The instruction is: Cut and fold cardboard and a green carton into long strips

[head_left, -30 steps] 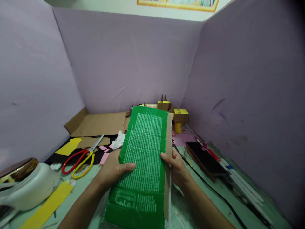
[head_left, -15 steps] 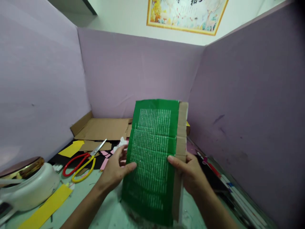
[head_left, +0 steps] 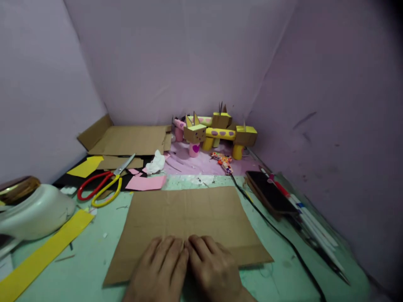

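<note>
A flat brown cardboard sheet (head_left: 189,214) lies on the green table top (head_left: 94,247), plain side up. My left hand (head_left: 160,270) and my right hand (head_left: 210,268) rest side by side, palms down, on the sheet's near edge, fingers flat and touching. Neither hand grips anything. The sheet's green printed face is out of sight.
Red and yellow scissors (head_left: 100,188) and pink paper (head_left: 146,183) lie at the left. A white rounded object (head_left: 34,212), a yellow strip (head_left: 40,251), folded cardboard (head_left: 126,140), yellow box figures (head_left: 217,132), a black cable (head_left: 277,235), a dark tablet (head_left: 270,195) and pens (head_left: 308,214) surround the sheet. Purple walls enclose the desk.
The cardboard was held upright with its green face toward me; now it lies flat, brown side up, and both hands press on its near edge. The view tilted down.
</note>
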A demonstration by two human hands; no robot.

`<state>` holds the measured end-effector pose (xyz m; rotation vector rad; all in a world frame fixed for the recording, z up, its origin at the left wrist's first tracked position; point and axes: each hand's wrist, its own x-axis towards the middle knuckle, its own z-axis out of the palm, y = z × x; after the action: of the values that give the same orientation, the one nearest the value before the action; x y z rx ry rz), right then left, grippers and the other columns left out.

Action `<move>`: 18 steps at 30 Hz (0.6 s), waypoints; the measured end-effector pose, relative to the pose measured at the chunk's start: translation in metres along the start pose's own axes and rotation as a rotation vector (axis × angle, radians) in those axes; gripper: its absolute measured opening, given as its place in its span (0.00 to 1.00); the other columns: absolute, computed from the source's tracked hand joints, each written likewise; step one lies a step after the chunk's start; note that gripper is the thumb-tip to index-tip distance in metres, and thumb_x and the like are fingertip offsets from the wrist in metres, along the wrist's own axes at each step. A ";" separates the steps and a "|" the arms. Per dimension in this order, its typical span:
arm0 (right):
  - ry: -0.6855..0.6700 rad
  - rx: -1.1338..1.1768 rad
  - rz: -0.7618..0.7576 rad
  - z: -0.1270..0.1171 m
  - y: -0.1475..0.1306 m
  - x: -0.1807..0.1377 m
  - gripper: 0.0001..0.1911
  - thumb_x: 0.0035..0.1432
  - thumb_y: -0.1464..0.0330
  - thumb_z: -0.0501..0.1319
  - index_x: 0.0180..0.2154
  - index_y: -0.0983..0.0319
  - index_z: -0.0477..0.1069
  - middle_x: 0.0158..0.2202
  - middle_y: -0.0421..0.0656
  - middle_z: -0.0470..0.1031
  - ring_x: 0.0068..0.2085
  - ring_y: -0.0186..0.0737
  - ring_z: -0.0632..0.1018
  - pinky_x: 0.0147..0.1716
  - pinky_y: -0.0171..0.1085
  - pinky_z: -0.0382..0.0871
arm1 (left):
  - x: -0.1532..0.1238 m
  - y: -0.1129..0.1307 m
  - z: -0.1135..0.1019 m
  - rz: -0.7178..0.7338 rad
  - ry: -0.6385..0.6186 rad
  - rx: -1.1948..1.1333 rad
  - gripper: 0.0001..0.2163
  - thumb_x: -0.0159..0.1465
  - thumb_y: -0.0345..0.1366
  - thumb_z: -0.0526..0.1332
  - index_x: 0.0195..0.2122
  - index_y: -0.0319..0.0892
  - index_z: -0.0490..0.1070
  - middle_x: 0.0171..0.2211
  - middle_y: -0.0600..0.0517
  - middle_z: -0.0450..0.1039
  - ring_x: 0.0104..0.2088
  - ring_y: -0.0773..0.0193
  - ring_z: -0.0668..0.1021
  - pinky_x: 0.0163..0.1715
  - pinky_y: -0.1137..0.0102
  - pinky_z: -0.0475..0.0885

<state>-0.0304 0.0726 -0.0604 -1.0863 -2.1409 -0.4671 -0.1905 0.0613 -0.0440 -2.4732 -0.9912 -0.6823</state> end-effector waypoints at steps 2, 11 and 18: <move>-0.001 0.010 0.022 0.005 -0.003 -0.007 0.26 0.65 0.74 0.38 0.30 0.65 0.74 0.27 0.44 0.77 0.25 0.37 0.72 0.21 0.36 0.61 | -0.007 0.008 0.014 -0.029 -0.099 0.001 0.14 0.64 0.36 0.50 0.40 0.42 0.74 0.40 0.52 0.78 0.43 0.60 0.74 0.48 0.65 0.61; -0.081 -0.007 0.120 0.002 0.012 -0.012 0.24 0.63 0.76 0.40 0.34 0.63 0.75 0.31 0.43 0.79 0.30 0.38 0.75 0.33 0.36 0.67 | 0.003 0.010 0.021 -0.085 -0.213 0.098 0.18 0.62 0.26 0.45 0.39 0.40 0.76 0.39 0.51 0.79 0.40 0.62 0.77 0.41 0.70 0.67; -0.229 -0.107 -0.102 0.001 0.023 -0.027 0.21 0.60 0.78 0.42 0.40 0.67 0.73 0.37 0.49 0.79 0.38 0.43 0.79 0.38 0.38 0.70 | 0.005 0.013 0.024 -0.094 -0.362 0.062 0.15 0.63 0.31 0.50 0.46 0.46 0.73 0.41 0.56 0.78 0.40 0.62 0.77 0.39 0.70 0.69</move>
<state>-0.0009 0.0711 -0.0804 -1.1396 -2.4040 -0.5312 -0.1704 0.0676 -0.0629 -2.5600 -1.2429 -0.2261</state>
